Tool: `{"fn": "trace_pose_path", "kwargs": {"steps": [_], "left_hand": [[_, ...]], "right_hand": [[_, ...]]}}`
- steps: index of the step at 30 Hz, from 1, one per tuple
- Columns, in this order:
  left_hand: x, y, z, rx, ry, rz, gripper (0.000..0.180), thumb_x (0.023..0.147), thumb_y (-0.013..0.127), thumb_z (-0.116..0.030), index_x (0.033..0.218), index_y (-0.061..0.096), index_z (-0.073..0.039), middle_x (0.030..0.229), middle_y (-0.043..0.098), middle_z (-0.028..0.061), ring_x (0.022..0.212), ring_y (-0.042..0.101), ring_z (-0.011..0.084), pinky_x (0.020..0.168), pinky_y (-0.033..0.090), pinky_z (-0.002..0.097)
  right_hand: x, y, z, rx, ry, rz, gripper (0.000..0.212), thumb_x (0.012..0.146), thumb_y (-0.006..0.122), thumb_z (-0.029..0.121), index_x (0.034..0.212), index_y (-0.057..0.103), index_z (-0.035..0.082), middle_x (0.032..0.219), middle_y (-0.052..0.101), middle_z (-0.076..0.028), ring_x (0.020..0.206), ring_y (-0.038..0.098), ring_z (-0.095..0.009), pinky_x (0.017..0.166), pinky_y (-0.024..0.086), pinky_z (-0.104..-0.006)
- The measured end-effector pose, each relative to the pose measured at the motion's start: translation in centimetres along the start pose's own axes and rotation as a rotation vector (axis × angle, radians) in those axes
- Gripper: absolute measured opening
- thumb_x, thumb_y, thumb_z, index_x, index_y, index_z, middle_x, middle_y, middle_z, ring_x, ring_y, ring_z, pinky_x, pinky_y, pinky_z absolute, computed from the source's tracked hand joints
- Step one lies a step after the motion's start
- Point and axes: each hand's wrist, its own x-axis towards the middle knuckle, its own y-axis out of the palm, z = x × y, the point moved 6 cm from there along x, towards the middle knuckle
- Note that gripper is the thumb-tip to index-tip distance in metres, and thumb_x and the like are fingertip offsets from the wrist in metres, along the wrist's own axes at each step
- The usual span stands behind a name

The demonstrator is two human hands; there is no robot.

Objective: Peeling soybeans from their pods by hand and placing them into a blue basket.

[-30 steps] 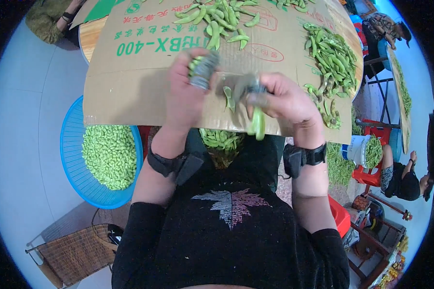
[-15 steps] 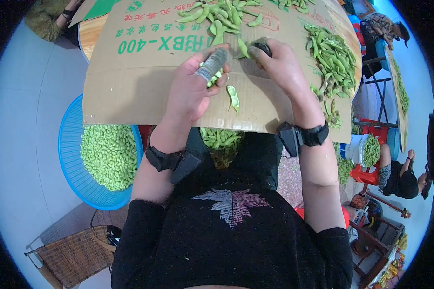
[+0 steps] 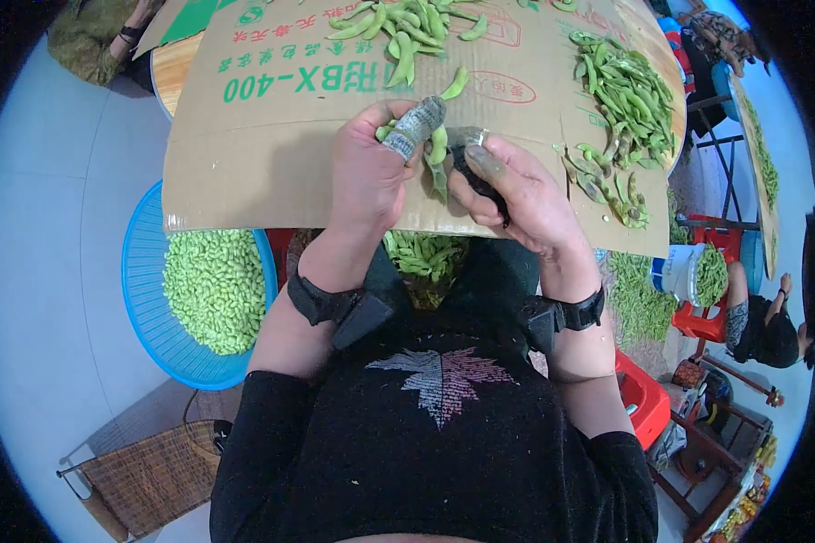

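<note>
My left hand (image 3: 371, 167) is closed above the cardboard sheet (image 3: 263, 163), a grey knitted cover (image 3: 415, 125) on its thumb. Green beans show inside its fingers, and a green bean pod (image 3: 439, 145) sticks out under the covered thumb. Just right of it, my right hand (image 3: 521, 185) has curled fingers, thumb pressed toward the index finger, around a dark, cover-like piece (image 3: 482, 181); whether anything else is held is hidden. Between the hands a split, pale pod (image 3: 437, 176) shows against the cardboard. Another whole pod (image 3: 455, 83) lies just beyond my left hand.
Whole pods (image 3: 417, 27) lie at the far middle, with a larger heap (image 3: 629, 95) at right. Spent hulls (image 3: 627, 197) lie below that heap. A blue basket (image 3: 145, 290) of shelled beans stands at left. More pods (image 3: 426, 253) sit below the table edge. Another person (image 3: 765, 326) sits far right.
My right hand has come back toward me, away from the whole pod, and turned so its curled fingers show. My left hand has shifted slightly right. The hands are now closer together.
</note>
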Motion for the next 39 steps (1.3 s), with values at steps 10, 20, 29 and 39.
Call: {"fn": "trace_pose_path", "kwargs": {"steps": [10,20,29,39], "left_hand": [[-0.5,1.0,0.3,0.172,0.129,0.051,0.018,0.079,0.052,0.004,0.095,0.058,0.0,0.081,0.059,0.0005,0.061,0.048,0.0027,0.052,0.037,0.0167],[-0.4,1.1,1.4,-0.462,-0.33,0.342,0.025,0.086,0.054,-0.017,0.108,0.052,-0.005,0.084,0.055,0.0041,0.055,0.042,0.007,0.047,0.032,0.0171],[-0.2,1.3,1.8,0.081,-0.113,0.152,0.022,0.081,0.061,-0.008,0.1,0.051,-0.005,0.082,0.054,0.0001,0.063,0.049,0.0056,0.046,0.032,0.0135],[-0.3,-0.2,0.0,-0.166,-0.042,0.003,0.03,0.077,0.041,0.009,0.102,0.057,0.004,0.087,0.061,0.0095,0.066,0.055,0.0115,0.047,0.035,0.016]], "right_hand": [[0.1,-1.9,-0.3,-0.674,-0.377,-0.452,0.024,0.095,0.041,0.018,0.075,0.049,0.007,0.056,0.038,0.006,0.044,0.029,-0.001,0.039,0.023,-0.0175],[-0.6,-0.4,-0.7,0.306,0.0,-0.082,0.018,0.094,0.042,0.016,0.096,0.058,0.007,0.057,0.04,0.009,0.045,0.029,0.001,0.039,0.021,-0.0156],[-1.0,-1.9,1.7,-0.813,-0.443,-0.555,0.012,0.082,0.055,0.009,0.08,0.051,-0.002,0.057,0.05,-0.012,0.05,0.049,-0.021,0.05,0.042,-0.0325],[-1.4,-2.4,2.3,-0.231,-0.063,-0.033,0.017,0.088,0.052,0.018,0.092,0.059,0.003,0.061,0.051,0.003,0.049,0.039,-0.004,0.043,0.03,-0.0195]]}}
